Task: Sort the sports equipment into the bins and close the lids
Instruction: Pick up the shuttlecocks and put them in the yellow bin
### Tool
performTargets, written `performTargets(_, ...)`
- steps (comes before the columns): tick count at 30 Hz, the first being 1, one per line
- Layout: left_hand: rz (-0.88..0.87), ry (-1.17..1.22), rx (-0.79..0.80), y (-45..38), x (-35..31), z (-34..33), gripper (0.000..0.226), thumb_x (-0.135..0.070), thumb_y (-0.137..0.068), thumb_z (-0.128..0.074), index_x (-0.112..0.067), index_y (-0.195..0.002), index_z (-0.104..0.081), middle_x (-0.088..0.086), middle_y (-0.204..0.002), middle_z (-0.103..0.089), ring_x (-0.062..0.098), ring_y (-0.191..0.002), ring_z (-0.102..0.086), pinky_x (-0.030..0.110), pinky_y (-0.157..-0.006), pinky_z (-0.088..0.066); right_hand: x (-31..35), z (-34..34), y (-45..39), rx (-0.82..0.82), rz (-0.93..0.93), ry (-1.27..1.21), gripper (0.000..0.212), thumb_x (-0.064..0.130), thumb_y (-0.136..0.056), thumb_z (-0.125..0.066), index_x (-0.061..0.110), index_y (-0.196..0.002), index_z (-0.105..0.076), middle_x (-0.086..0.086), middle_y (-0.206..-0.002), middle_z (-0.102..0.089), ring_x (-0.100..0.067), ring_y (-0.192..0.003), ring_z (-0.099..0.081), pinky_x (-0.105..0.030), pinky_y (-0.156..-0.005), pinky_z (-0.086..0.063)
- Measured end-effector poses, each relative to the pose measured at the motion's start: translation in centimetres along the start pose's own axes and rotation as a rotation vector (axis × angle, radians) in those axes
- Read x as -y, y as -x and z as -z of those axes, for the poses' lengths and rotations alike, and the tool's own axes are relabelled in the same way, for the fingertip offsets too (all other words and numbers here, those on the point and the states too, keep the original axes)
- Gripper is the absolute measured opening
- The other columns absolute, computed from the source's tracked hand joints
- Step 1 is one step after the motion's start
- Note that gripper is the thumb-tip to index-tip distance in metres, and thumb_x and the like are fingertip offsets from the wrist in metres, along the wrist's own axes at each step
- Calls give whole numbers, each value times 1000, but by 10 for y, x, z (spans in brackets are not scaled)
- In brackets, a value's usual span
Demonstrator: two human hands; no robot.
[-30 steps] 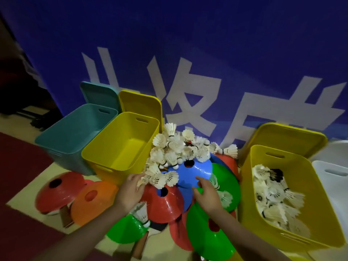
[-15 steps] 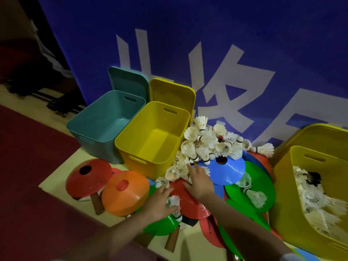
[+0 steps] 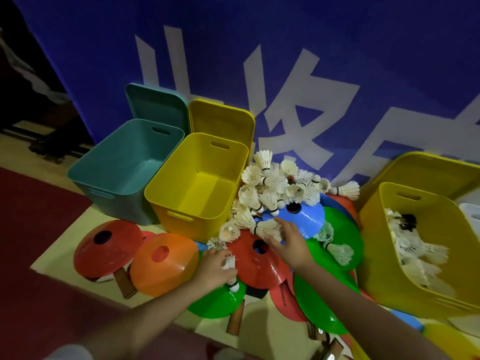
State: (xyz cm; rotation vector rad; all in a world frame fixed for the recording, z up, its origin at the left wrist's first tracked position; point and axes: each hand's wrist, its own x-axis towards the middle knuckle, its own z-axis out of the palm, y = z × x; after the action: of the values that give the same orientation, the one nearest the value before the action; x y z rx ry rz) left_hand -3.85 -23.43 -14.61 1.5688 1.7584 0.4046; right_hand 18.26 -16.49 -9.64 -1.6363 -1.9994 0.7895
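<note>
A heap of white shuttlecocks point(image 3: 280, 188) lies on coloured disc cones, against the empty yellow bin point(image 3: 200, 185). My left hand point(image 3: 215, 268) grips one shuttlecock point(image 3: 232, 271) over a green cone point(image 3: 220, 300). My right hand point(image 3: 291, 242) reaches over the red cone point(image 3: 259, 261) with spread fingers, touching a shuttlecock point(image 3: 265, 227) at the edge of the blue cone point(image 3: 304, 219). The yellow bin on the right point(image 3: 376, 255) holds several shuttlecocks. An empty teal bin point(image 3: 124, 167) stands at the left.
Teal lid point(image 3: 155, 105) and yellow lid point(image 3: 223, 118) lean on the blue banner behind their bins. A red cone point(image 3: 106, 245) and an orange cone point(image 3: 163, 258) lie at the left over wooden paddle handles point(image 3: 124, 281). More green cones point(image 3: 337, 240) sit at the right.
The view has shifted left and closer. My right hand moved from the green cone up to the shuttlecocks by the blue cone. My left hand drew back holding a shuttlecock.
</note>
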Motion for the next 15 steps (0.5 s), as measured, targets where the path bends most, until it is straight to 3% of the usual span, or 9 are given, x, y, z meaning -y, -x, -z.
performTargets(3, -51, 69, -31, 4, -10, 6, 53, -37, -81, -65, -29, -131, -48, -3, -116, -37, 14, -111, -46, 25, -89, -43, -10, 19, 10, -49, -67, -161, 57, 39, -87, -65, 22, -138, -45, 3, -115, -47, -9, -91, -48, -21, -81, -38)
performTargets(7, -144, 144, -12, 5, -41, 9, 47, -34, -84, -68, -28, -126, -49, -2, -114, -44, 14, -105, -49, 21, -84, -41, -29, 41, 22, -129, -108, -357, 58, 51, -80, -68, 30, -130, -50, -5, -108, -60, -13, -87, -61, -21, -76, -48)
performTargets(9, -207, 187, -1, 2, -62, 8, 44, -32, -84, -69, -26, -123, -50, -3, -111, -50, 13, -102, -52, 20, -79, -42, -36, 55, 29, -211, -116, -418, 47, 36, -84, -69, 32, -127, -51, -7, -113, -59, -15, -92, -63, -20, -78, -49)
performTargets(12, -314, 256, 48, -7, -104, 3, 42, -30, -84, -70, -26, -122, -54, -6, -114, -55, 8, -102, -54, 19, -82, -45, -46, 86, 41, -374, -114, -455, 55, 29, -85, -69, 28, -135, -46, 3, -118, -53, -4, -96, -58, -22, -82, -48)
performTargets(15, -394, 292, 84, -19, -149, -10, 39, -32, -84, -71, -30, -119, -56, -3, -116, -58, 11, -104, -59, 29, -87, -50, -66, 127, 54, -565, -148, -450, 58, 24, -88, -67, 23, -140, -41, 4, -118, -50, 2, -98, -54, -8, -79, -43)
